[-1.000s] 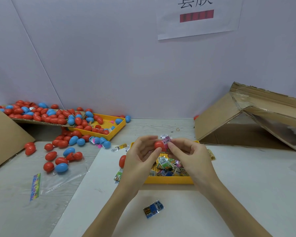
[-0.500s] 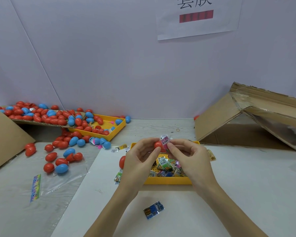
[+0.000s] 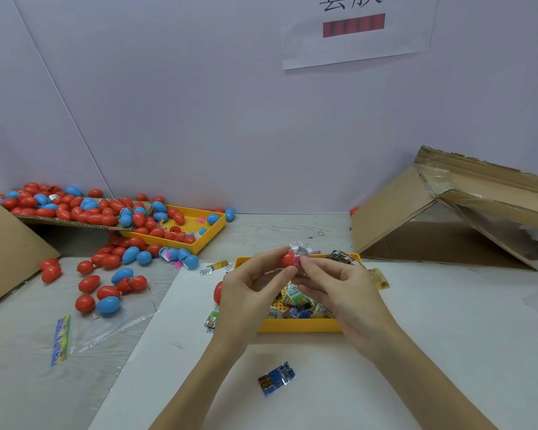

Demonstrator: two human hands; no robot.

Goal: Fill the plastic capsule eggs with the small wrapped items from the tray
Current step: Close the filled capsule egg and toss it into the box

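My left hand pinches a red capsule egg half between thumb and fingers, above the yellow tray of small wrapped items. My right hand pinches a pink-and-white wrapped item and presses it against the egg's opening. Another red egg piece lies just left of the tray, partly behind my left hand. One blue wrapped item lies alone on the white sheet near me.
A second yellow tray and a cardboard flap at the back left hold several red and blue eggs; more lie loose on clear plastic. An open cardboard box stands at the right. Stray wrappers lie around the tray.
The wrapped item has gone down further into the red egg half, with less of it sticking up. Both hands stay together over the tray.
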